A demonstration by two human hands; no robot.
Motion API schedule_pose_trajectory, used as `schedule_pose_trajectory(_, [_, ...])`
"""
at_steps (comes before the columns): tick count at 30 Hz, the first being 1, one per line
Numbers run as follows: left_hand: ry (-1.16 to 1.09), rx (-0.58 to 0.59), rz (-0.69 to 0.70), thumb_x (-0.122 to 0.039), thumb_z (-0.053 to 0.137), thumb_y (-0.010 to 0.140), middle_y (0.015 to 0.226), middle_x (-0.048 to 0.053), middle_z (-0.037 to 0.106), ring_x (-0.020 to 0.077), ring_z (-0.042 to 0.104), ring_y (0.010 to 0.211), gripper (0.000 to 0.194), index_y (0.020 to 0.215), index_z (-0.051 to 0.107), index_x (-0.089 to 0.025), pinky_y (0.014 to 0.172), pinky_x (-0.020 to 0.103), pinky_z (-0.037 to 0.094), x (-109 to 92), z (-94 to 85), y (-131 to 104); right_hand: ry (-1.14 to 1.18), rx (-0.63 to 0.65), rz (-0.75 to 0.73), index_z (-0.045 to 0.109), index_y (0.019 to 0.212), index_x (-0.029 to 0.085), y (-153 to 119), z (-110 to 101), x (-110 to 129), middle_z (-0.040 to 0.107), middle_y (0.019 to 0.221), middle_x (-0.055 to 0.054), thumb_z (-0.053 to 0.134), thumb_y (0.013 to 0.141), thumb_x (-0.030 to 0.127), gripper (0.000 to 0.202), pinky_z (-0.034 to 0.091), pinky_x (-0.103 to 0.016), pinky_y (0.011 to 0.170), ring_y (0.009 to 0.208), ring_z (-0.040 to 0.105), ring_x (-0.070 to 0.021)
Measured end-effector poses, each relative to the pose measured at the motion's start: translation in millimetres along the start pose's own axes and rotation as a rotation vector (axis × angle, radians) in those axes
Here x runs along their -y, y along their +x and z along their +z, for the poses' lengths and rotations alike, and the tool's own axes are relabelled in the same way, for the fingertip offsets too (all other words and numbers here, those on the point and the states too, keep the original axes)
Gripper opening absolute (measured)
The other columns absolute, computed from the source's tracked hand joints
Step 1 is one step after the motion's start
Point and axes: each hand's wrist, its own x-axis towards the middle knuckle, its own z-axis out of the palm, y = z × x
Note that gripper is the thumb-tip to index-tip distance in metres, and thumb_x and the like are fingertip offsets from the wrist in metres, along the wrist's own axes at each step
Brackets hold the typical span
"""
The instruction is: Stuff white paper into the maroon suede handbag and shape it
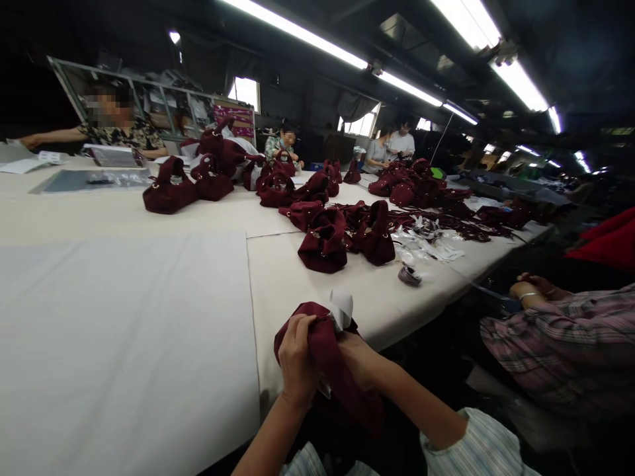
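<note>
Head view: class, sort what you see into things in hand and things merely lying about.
In hand:
maroon bag, gripped by left hand and right hand
white paper stuffing, poking from it

Lying about:
finished bags
plastic wrappers
maroon straps
grey tray

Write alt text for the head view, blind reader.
Both of the person's hands, left hand and right hand, grip a dark red fabric bag with white paper sticking out, at the edge of a long white table. More red bags lie farther along it.
</note>
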Motion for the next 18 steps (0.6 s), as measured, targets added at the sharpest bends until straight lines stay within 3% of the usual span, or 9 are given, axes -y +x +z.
schedule_pose_trajectory(2, [-0.055, -0.007, -0.064, -0.009, 0.053, 0.084, 0.103, 0.006, 0.063, 0.0216, 0.062, 0.097, 0.026, 0.106, 0.060, -0.021, 0.085, 0.034, 0.053, 5, -4.4, 3, 0.003, -0.100, 0.004, 0.071, 0.086, 0.020, -8, -8, 5, 0.069, 0.101, -0.007, 0.067, 0.078, 0.015, 0.011, 0.049, -0.038, 0.095, 0.102, 0.064, -0.0275])
schedule_pose_trajectory(4, [-0.087, -0.026, -0.108, -0.011, 0.054, 0.084, 0.101, 0.006, 0.062, 0.0217, 0.061, 0.096, 0.023, 0.104, 0.059, -0.020, 0.083, 0.034, 0.053, 8, -8.2, 5, 0.017, -0.377, 0.093, 0.069, 0.103, 0.021, -9, -12, 7, 0.065, 0.113, -0.008, 0.062, 0.083, 0.017, 0.022, 0.053, -0.036, 0.087, 0.102, 0.062, -0.0239])
schedule_pose_trajectory(6, [-0.094, -0.036, -0.122, -0.013, 0.054, 0.085, 0.100, 0.006, 0.062, 0.0220, 0.060, 0.096, 0.021, 0.103, 0.059, -0.020, 0.084, 0.034, 0.052, 9, -9.9, 5, 0.023, -0.593, 0.176, 0.053, 0.134, 0.023, -4, -15, 6, 0.052, 0.136, -0.010, 0.068, 0.078, 0.019, 0.058, 0.056, -0.035, 0.081, 0.106, 0.059, -0.0234])
schedule_pose_trajectory(7, [-0.095, -0.036, -0.123, -0.013, 0.054, 0.085, 0.100, 0.007, 0.062, 0.0220, 0.060, 0.096, 0.020, 0.103, 0.059, -0.019, 0.084, 0.034, 0.052, 10, -10.0, 5, 0.028, -0.614, 0.187, 0.041, 0.145, 0.026, 0, -15, 4, 0.044, 0.144, -0.011, 0.072, 0.074, 0.018, 0.078, 0.057, -0.035, 0.080, 0.107, 0.058, -0.0233])
schedule_pose_trajectory(9, [-0.098, -0.029, -0.123, -0.014, 0.054, 0.085, 0.101, 0.007, 0.062, 0.0220, 0.060, 0.097, 0.019, 0.103, 0.059, -0.019, 0.085, 0.034, 0.051, 12, -9.5, 5, 0.041, -0.526, 0.158, 0.037, 0.148, 0.030, 8, -15, 2, 0.042, 0.144, -0.008, 0.073, 0.071, 0.012, 0.087, 0.056, -0.033, 0.079, 0.103, 0.059, -0.0214])
schedule_pose_trajectory(12, [-0.103, -0.037, -0.135, -0.015, 0.054, 0.085, 0.100, 0.007, 0.062, 0.0219, 0.060, 0.095, 0.020, 0.104, 0.059, -0.019, 0.082, 0.034, 0.052, 16, -9.0, 6, 0.050, -0.437, 0.050, 0.066, 0.116, 0.024, 15, -11, 3, 0.059, 0.113, -0.005, 0.066, 0.079, 0.008, 0.041, 0.053, -0.031, 0.079, 0.091, 0.061, -0.0179])
schedule_pose_trajectory(14, [-0.108, -0.052, -0.149, -0.016, 0.054, 0.085, 0.098, 0.007, 0.063, 0.0218, 0.061, 0.092, 0.019, 0.102, 0.060, -0.019, 0.080, 0.033, 0.052, 19, -9.4, 7, 0.046, -0.428, -0.037, 0.070, 0.100, 0.021, 16, -6, 4, 0.061, 0.100, -0.005, 0.060, 0.086, 0.010, 0.021, 0.053, -0.031, 0.083, 0.092, 0.062, -0.0182])
schedule_pose_trajectory(18, [-0.122, -0.091, -0.183, -0.018, 0.054, 0.085, 0.096, 0.006, 0.064, 0.0212, 0.062, 0.090, 0.016, 0.099, 0.062, -0.019, 0.078, 0.033, 0.053, 22, -11.8, 12, -0.001, -0.268, -0.202, 0.067, 0.114, 0.022, 15, 2, 3, 0.063, 0.122, -0.008, 0.050, 0.091, 0.009, 0.032, 0.047, -0.035, 0.104, 0.117, 0.058, -0.0207])
